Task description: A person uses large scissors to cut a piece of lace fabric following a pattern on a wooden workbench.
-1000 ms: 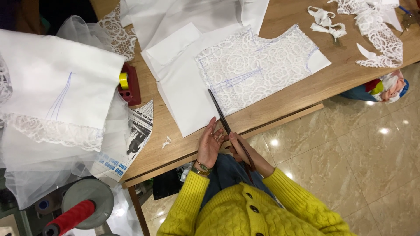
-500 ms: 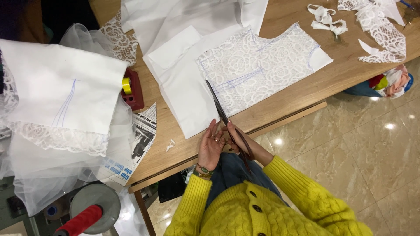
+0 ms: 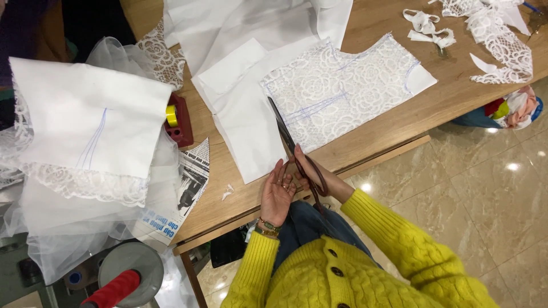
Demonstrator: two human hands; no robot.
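You're in a sewing workshop; cut white fabric pieces (image 3: 240,85) and lace panels (image 3: 348,85) cover the wooden worktable (image 3: 388,128); lace scraps (image 3: 496,40) lie far right; long scissors (image 3: 291,142) rest near; tulle (image 3: 68,228) heaps left.

A yellow tape roll (image 3: 171,116) sits on a red holder (image 3: 180,122), newspaper (image 3: 185,191) beside it, lace scraps (image 3: 495,43) far off.

head view, steeply downward, over wooden table (image 3: 394,128)
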